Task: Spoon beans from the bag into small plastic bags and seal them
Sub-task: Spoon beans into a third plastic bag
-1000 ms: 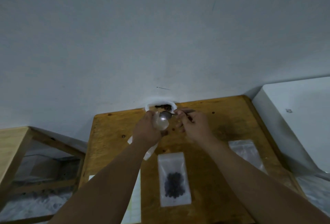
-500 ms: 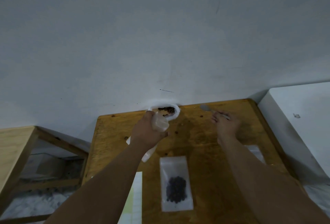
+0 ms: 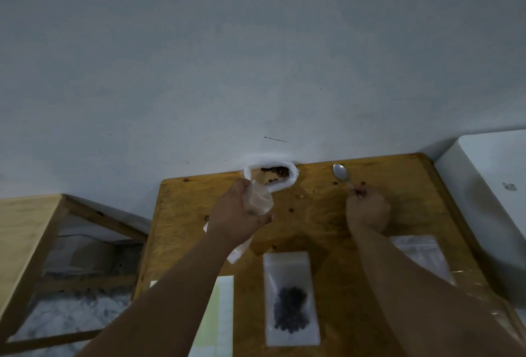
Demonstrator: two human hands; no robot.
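A white bag of brown beans [image 3: 284, 174] stands open against the wall at the far edge of the wooden table [image 3: 313, 214]. My left hand [image 3: 237, 214] grips a small clear plastic bag [image 3: 260, 198] just in front of it. A metal spoon [image 3: 341, 173] lies with its bowl on the table at the far right, and my right hand [image 3: 367, 208] pinches the end of its handle. A sealed small bag with dark beans [image 3: 290, 299] lies flat near me in the middle.
Several empty clear bags [image 3: 421, 254] lie on the table under my right forearm. A pale green sheet [image 3: 219, 314] lies at the near left. A white box [image 3: 484, 200] stands to the right, a wooden frame [image 3: 34, 228] to the left. Loose beans dot the tabletop.
My right hand carried the spoon away from the small bag's mouth to the right and lowered it onto the table. My left hand kept hold of the small bag.
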